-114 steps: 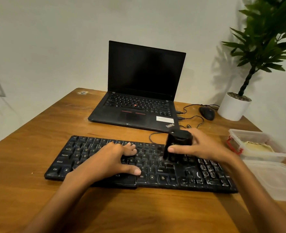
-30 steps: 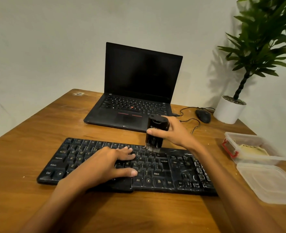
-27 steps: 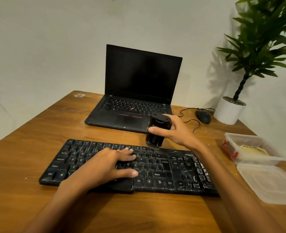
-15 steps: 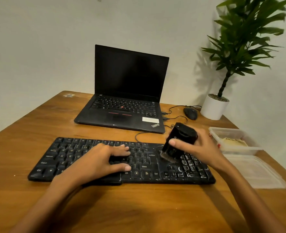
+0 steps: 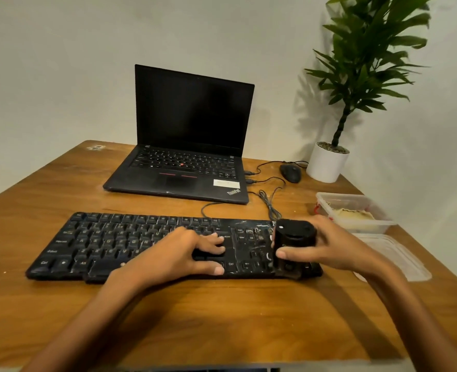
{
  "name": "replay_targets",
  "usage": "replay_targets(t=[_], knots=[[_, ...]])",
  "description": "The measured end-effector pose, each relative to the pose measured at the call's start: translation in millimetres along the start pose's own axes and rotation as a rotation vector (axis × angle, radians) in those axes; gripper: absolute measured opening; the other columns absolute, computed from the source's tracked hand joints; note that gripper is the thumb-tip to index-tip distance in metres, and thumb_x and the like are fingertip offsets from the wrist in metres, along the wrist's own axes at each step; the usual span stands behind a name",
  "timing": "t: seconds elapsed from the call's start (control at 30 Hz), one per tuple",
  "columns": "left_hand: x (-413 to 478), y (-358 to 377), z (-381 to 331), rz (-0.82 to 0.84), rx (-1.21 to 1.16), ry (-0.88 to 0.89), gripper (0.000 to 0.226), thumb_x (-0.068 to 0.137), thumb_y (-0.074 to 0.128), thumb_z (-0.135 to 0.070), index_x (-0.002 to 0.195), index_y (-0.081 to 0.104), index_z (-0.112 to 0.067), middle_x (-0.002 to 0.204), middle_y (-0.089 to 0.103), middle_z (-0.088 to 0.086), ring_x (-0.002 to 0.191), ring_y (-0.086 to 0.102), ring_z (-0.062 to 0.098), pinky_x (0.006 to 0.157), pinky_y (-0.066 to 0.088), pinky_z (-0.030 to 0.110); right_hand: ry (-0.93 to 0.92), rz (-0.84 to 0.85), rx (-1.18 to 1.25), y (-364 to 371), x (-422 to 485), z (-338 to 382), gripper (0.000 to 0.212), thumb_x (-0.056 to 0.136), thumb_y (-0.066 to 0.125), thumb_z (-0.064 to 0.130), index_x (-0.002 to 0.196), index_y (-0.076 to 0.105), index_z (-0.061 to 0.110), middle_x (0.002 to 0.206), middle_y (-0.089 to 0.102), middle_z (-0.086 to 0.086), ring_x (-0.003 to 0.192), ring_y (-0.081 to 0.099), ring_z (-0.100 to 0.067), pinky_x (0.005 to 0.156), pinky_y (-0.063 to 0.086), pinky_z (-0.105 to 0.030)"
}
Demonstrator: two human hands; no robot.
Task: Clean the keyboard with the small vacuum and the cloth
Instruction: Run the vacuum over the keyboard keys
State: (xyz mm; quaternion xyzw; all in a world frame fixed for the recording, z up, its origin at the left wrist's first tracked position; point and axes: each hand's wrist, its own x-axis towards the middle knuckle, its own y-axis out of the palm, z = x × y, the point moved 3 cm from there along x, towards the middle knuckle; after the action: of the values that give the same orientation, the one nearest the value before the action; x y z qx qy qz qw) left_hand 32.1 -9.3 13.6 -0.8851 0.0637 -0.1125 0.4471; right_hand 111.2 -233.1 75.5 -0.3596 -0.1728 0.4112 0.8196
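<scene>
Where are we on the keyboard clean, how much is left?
Done: nothing clearly; pale smears show on the keyboard by the vacuum. In hand: the right hand holds the vacuum on the keyboard's right end while the left hand presses on the keys. Left: the smears, then the wipe; no cloth is out, though something yellowish lies in the tub.

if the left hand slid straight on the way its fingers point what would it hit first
Most likely the small vacuum that the right hand grips on the keyboard; the left hand points rightward at it.
</scene>
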Motion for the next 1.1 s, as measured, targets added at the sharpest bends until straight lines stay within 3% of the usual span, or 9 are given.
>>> replay_targets(t=[0.1,0.2,0.3,0.47,0.57,0.67,0.73,0.93,1.1], knots=[[-1,0,-2,0.006,-0.004,0.014,0.049,0.076,0.068,-0.043,0.121,0.058,-0.027,0.132,0.044,-0.019,0.114,0.032,-0.023,0.095,0.023,-0.002,-0.122,-0.011,-0.017,16,15,28,0.037,0.072,0.07,0.045,0.097,0.065,0.019,0.091,0.069,0.001,0.083,0.063,-0.011,0.075,0.053,-0.037],[-2,-1,-2,0.026,-0.011,0.038,0.03,0.079,0.068,-0.035,0.108,0.067,-0.03,0.117,0.058,-0.018,0.101,0.048,-0.022,0.088,0.037,0.004,-0.228,0.056,0.006,50,27,41,0.033,0.077,0.071,0.034,0.106,0.063,0.02,0.1,0.067,0.004,0.092,0.062,-0.01,0.08,0.051,-0.033],[-2,-1,3,0.024,-0.019,0.027,0.038,0.081,0.066,-0.034,0.118,0.062,-0.026,0.129,0.049,-0.017,0.106,0.031,-0.032,0.09,0.024,-0.006,-0.155,0.05,0.012,43,13,24,0.034,0.074,0.069,0.043,0.104,0.063,0.028,0.101,0.067,0.011,0.095,0.06,-0.005,0.083,0.051,-0.029],[-1,0,5,0.028,-0.024,0.025,0.042,0.082,0.065,-0.035,0.121,0.059,-0.024,0.138,0.044,-0.013,0.116,0.028,-0.022,0.092,0.019,-0.007,-0.03,-0.044,-0.047,3,-11,-1,0.05,0.063,0.068,0.063,0.089,0.065,0.02,0.087,0.069,0.004,0.079,0.062,-0.013,0.069,0.051,-0.044],[-1,-1,3,0.009,-0.015,0.03,0.039,0.082,0.066,-0.035,0.119,0.061,-0.024,0.137,0.046,-0.01,0.118,0.031,-0.019,0.096,0.021,-0.004,-0.135,-0.021,-0.019,24,3,25,0.031,0.071,0.07,0.045,0.098,0.064,0.03,0.093,0.068,0.015,0.087,0.061,-0.002,0.074,0.052,-0.027],[-2,-2,1,0.034,0.001,0.052,0.032,0.083,0.065,-0.033,0.115,0.063,-0.028,0.134,0.049,-0.007,0.122,0.036,-0.013,0.105,0.029,0.01,-0.217,0.025,-0.038,53,14,39,0.035,0.075,0.072,0.033,0.107,0.059,0.04,0.103,0.066,0.017,0.096,0.061,-0.001,0.082,0.05,-0.02],[-2,-2,3,0.034,0.0,0.042,0.035,0.083,0.065,-0.034,0.116,0.062,-0.027,0.136,0.047,-0.008,0.121,0.033,-0.015,0.101,0.026,0.003,-0.184,0.04,-0.047,54,10,33,0.035,0.074,0.072,0.037,0.105,0.058,0.044,0.104,0.066,0.017,0.097,0.06,-0.002,0.083,0.051,-0.02],[-2,-1,5,0.026,-0.042,0.041,0.038,0.082,0.066,-0.033,0.119,0.061,-0.022,0.138,0.044,-0.009,0.118,0.029,-0.02,0.093,0.021,-0.006,-0.035,-0.004,-0.006,2,-15,-3,0.041,0.066,0.071,0.053,0.088,0.065,0.02,0.087,0.068,0.012,0.077,0.062,-0.006,0.067,0.05,-0.029],[-2,0,4,0.022,-0.028,0.043,0.039,0.083,0.065,-0.034,0.12,0.06,-0.022,0.138,0.044,-0.009,0.116,0.028,-0.022,0.093,0.02,-0.006,-0.092,0.048,0.101,18,16,11,0.042,0.067,0.068,0.044,0.1,0.064,0.018,0.099,0.07,0.0,0.092,0.065,-0.011,0.076,0.055,-0.026]])
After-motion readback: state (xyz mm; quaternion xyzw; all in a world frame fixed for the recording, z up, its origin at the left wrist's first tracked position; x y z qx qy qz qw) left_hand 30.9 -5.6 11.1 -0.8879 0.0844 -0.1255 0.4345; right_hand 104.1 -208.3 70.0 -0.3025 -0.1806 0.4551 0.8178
